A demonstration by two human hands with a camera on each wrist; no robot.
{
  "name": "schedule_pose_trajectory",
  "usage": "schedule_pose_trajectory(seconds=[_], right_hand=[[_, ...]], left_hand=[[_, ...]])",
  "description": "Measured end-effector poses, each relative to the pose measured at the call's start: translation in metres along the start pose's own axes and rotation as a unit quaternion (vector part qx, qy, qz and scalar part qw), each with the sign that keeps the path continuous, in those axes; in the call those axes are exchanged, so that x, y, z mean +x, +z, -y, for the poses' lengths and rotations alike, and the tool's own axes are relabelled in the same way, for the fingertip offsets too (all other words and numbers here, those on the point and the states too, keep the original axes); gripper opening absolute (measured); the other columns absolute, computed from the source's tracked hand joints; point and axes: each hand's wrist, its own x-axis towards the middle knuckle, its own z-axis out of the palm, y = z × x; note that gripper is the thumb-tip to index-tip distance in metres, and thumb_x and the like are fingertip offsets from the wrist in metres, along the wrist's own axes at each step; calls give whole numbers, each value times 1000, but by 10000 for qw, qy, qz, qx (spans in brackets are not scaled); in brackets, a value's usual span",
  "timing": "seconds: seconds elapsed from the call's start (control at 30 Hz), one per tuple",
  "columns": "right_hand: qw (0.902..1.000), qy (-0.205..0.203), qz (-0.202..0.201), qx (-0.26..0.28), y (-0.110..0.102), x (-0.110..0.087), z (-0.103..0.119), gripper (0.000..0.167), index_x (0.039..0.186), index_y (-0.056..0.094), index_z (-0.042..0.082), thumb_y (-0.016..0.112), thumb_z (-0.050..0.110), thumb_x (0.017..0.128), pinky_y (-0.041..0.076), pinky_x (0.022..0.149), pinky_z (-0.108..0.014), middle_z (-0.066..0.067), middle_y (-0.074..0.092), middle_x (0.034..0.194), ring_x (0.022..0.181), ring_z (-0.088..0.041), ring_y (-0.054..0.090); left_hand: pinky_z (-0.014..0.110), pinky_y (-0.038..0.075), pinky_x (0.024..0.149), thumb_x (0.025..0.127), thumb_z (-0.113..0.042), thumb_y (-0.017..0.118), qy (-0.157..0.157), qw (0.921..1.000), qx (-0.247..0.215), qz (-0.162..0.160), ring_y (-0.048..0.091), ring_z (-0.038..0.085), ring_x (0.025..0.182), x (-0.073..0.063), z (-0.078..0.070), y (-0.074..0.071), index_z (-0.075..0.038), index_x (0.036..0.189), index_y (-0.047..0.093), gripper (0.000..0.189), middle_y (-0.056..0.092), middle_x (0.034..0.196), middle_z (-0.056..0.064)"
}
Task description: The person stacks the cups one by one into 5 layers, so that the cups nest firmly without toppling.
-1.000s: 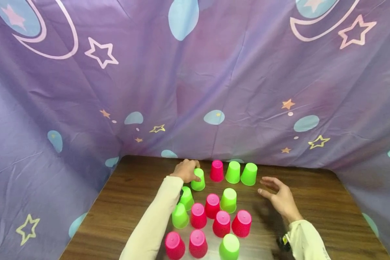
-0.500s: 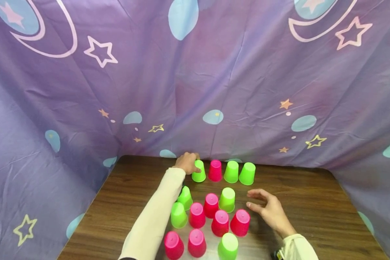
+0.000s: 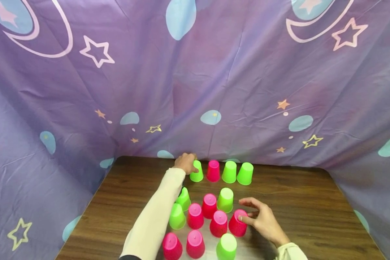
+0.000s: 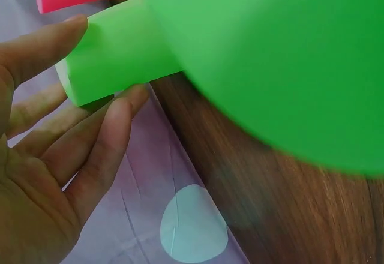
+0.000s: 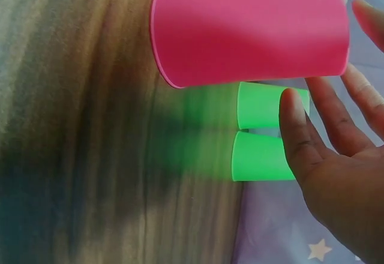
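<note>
At the back left of the table, my left hand (image 3: 186,163) holds an upside-down green cup (image 3: 196,171) between thumb and fingers. The left wrist view shows the thumb on one side of that green cup (image 4: 114,51) and fingertips along the other. My right hand (image 3: 263,221) reaches over a pink cup (image 3: 238,224) at the right of the middle group, its fingers spread and loosely bent. In the right wrist view, the thumb stands apart from the pink cup (image 5: 252,33), while other fingers are near its base end; contact there is unclear.
Beside the left-held cup stand a pink cup (image 3: 213,171) and two green cups (image 3: 229,172) in a row. Several pink and green cups, all upside down, stand nearer on the wooden table (image 3: 299,202). A purple curtain (image 3: 208,79) hangs behind the back edge.
My left hand has carried the green cup back into line with the rear row. My right hand has moved left and nearer, reaching the right-hand pink cup.
</note>
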Motion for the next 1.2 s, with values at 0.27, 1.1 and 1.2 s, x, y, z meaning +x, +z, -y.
schedule_pose_trajectory(seconds=[0.27, 1.1, 1.2], right_hand=[[10000, 6, -13, 22, 6, -3, -6, 44, 116, 67, 1, 84, 8, 77, 58, 79, -24, -19, 72, 116, 104, -2, 66], [9991, 145, 309, -233, 5, -7, -7, 53, 115, 67, 4, 90, 8, 67, 56, 78, -24, -14, 73, 111, 88, -12, 72], [9993, 140, 308, -183, 5, -7, -9, 52, 114, 68, 4, 90, 7, 67, 56, 78, -24, -13, 74, 110, 88, -10, 72]], left_hand=[[47, 57, 87, 75, -29, 89, -23, 10000, 21, 13, 68, 36, 109, 2, -1, 3, -11, 115, 68, 49, 73, 115, 13], [32, 56, 92, 85, -18, 80, 1340, 9719, -1140, 1567, 71, 22, 102, -51, 44, -42, -4, 120, 66, 40, 76, 108, 11], [32, 56, 92, 84, -16, 81, 1395, 9673, -1281, 1688, 71, 23, 104, -63, 45, -43, -7, 118, 67, 38, 76, 108, 10]])
